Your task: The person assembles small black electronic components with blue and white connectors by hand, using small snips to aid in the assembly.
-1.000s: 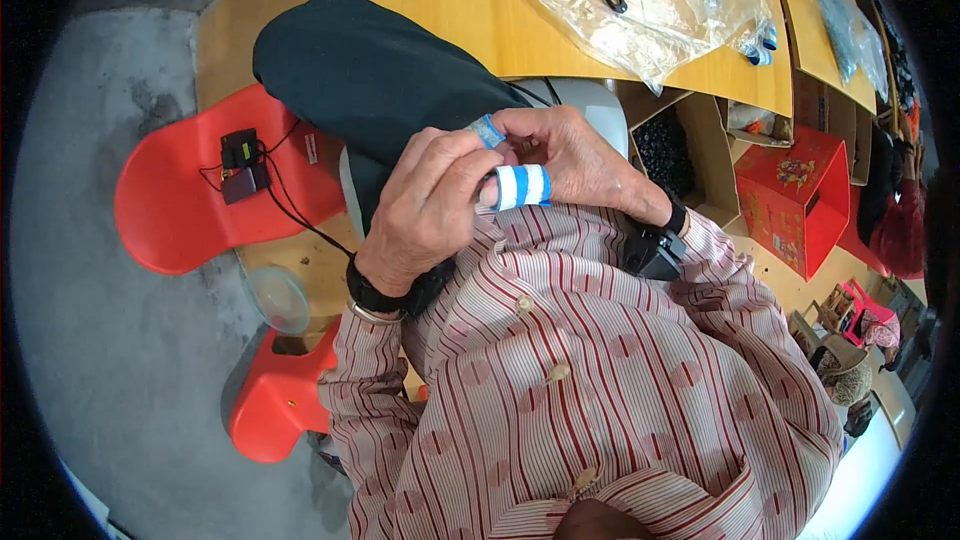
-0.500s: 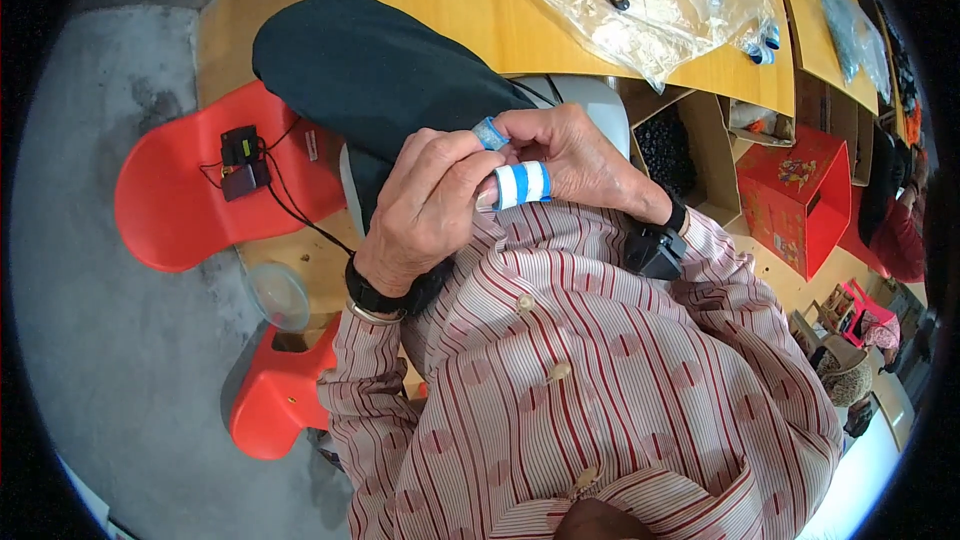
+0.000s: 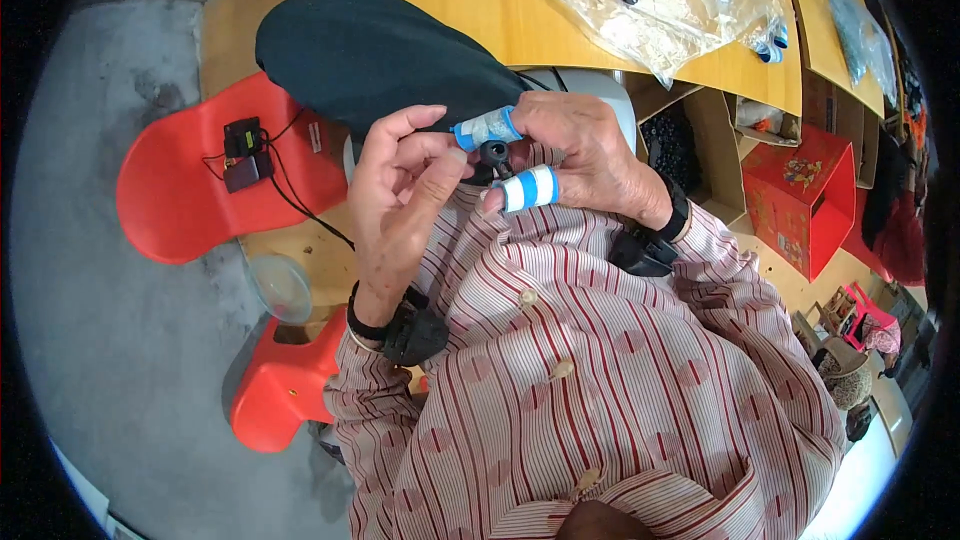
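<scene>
— What do we see changed since a moment ago?

— Our left hand [image 3: 400, 205] has opened a little away from the right hand [image 3: 590, 155]; now the small black part [image 3: 494, 153] shows between them, above the striped shirt [image 3: 620, 370].

— And the fingers?

— Right fingers [image 3: 485, 128], with blue tape, are clamped on the part; left fingers are loosely apart beside it.

— Room to move?

— The table [image 3: 470, 0] edge lies beyond the part, the red stool [image 3: 190, 190] well to its left.
</scene>
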### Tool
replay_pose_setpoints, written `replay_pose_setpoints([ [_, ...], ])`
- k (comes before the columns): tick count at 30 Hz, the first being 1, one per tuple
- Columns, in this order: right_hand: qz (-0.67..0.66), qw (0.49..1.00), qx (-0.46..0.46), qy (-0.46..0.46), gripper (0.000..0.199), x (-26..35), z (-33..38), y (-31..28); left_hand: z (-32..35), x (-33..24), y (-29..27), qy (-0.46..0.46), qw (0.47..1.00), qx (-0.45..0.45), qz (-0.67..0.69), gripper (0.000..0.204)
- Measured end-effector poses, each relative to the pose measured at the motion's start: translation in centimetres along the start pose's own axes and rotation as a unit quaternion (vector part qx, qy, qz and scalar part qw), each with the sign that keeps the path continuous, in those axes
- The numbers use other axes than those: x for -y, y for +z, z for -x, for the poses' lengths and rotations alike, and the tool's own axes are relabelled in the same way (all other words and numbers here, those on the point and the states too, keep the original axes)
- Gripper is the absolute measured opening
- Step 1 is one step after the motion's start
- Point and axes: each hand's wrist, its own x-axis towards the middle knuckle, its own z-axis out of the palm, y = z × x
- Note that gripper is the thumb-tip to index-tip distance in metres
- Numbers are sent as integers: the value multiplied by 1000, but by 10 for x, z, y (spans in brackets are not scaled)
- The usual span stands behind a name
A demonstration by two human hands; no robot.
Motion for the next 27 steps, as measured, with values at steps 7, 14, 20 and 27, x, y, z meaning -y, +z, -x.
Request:
replay_pose_setpoints([
  [7,31,998,-2,-48,41,-3,-1,1,-2,3,5,-74,994,-13,75,36],
  [14,15,999,7,-49,35,-4,-2,2,-5,3,11,-131,979,-14,154,35],
  [20,-1,1000,28,-12,31,0,-2,1,-4,6,14,-120,980,-49,148,35],
  [27,-6,999,42,24,33,1,-2,1,-5,9,13,-101,985,-52,127,38],
])
